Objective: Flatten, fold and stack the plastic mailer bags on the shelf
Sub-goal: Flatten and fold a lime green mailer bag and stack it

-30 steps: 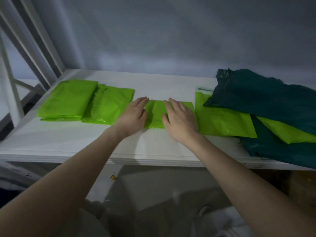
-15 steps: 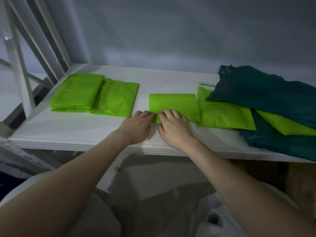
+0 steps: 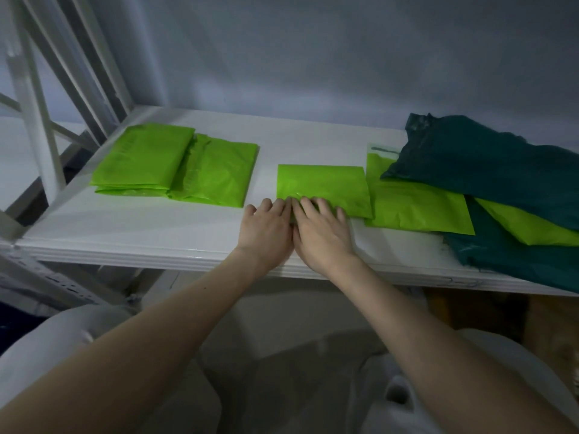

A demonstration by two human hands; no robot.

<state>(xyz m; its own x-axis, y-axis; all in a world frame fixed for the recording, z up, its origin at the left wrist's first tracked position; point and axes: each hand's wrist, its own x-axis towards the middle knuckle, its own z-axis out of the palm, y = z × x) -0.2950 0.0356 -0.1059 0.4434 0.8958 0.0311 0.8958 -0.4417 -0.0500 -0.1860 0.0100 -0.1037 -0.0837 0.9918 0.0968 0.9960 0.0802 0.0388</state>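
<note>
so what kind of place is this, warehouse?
Probably a packing or storage room. A white metal shelf with angled frame struts holds folded green mailer bags and a loose pile of dark teal mailer bags, against a bare grey wall.

Both hands (image 3: 294,230) back from atop the folded green bag (image 3: 326,186) to its near edge.

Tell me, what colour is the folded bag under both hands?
Bright lime green folded bag, clearest in the head view.
</note>
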